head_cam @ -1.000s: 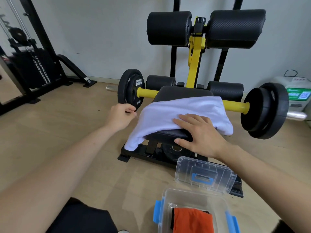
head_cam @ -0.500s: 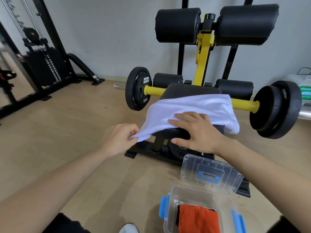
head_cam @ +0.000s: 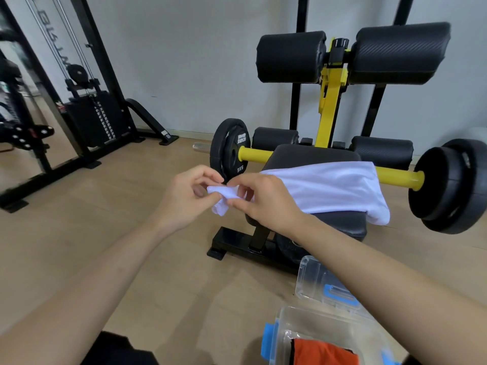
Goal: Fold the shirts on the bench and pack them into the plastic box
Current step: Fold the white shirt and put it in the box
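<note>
A white shirt (head_cam: 332, 188) lies draped across the black padded bench (head_cam: 313, 156). Its left end is pulled off the bench to the left. My left hand (head_cam: 187, 196) pinches that end from the left, and my right hand (head_cam: 263, 201) pinches it from the right, both just left of the bench seat. A clear plastic box (head_cam: 284, 335) with blue latches stands open on the floor at the bottom right, with a folded orange shirt (head_cam: 324, 353) inside. My right forearm crosses over the box's clear lid (head_cam: 313, 283).
A barbell with a yellow bar (head_cam: 255, 155) and black plates (head_cam: 229, 151) crosses behind the bench. Black roller pads (head_cam: 292, 60) stand on a yellow post. A cable weight machine (head_cam: 89, 117) stands at the left. Wooden floor (head_cam: 110, 219) lies to the left of the bench.
My right hand left the bench top and moved left to the shirt's left end. My left hand rose with that end. The view shifted left.
</note>
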`<state>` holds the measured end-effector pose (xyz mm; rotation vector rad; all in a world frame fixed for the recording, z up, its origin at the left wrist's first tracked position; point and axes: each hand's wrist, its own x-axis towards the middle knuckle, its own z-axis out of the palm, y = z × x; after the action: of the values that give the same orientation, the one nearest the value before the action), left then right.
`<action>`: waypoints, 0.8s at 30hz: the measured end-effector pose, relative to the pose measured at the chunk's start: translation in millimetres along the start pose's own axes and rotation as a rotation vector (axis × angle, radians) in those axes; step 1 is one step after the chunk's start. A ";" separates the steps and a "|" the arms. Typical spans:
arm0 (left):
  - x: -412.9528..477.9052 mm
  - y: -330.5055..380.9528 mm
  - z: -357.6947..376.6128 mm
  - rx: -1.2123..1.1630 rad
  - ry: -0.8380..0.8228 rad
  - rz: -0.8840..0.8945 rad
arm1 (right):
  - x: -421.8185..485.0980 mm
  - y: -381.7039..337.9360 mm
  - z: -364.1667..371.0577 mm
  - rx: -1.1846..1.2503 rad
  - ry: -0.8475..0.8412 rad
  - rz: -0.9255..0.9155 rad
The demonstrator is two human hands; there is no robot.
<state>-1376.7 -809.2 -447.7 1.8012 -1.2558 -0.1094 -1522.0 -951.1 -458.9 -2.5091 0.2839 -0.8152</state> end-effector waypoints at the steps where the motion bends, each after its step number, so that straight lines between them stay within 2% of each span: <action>1: 0.0 0.2 -0.5 0.012 0.019 -0.001 | 3.0 2.1 1.0 0.024 0.002 0.028; 5: 0.2 -1.3 -1.0 0.050 0.191 -0.063 | 10.3 10.6 -1.3 0.161 0.045 0.124; 7: -1.7 0.5 0.6 0.044 0.185 -0.137 | 9.6 12.3 -2.3 0.205 0.044 0.146; 10: -6.7 11.3 3.4 -0.125 0.087 -0.321 | 8.1 15.1 -2.9 0.247 0.053 0.164; 14: -8.4 26.2 5.3 -0.399 -0.169 -0.540 | 6.4 16.4 -3.6 0.284 0.062 0.164; 17: -6.9 27.3 7.9 -0.458 -0.196 -0.556 | 2.7 16.9 -3.4 0.289 0.047 0.151; 22: -3.9 19.6 7.0 -0.525 -0.130 -0.573 | -5.2 18.3 -9.0 0.282 -0.045 0.156; 24: -0.8 20.4 8.3 -0.510 -0.087 -0.545 | -13.0 22.2 -15.6 0.187 -0.079 0.146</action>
<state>-1395.8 -815.2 -438.4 1.6406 -0.6744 -0.7501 -1542.7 -971.8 -465.5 -2.3097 0.3429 -0.6517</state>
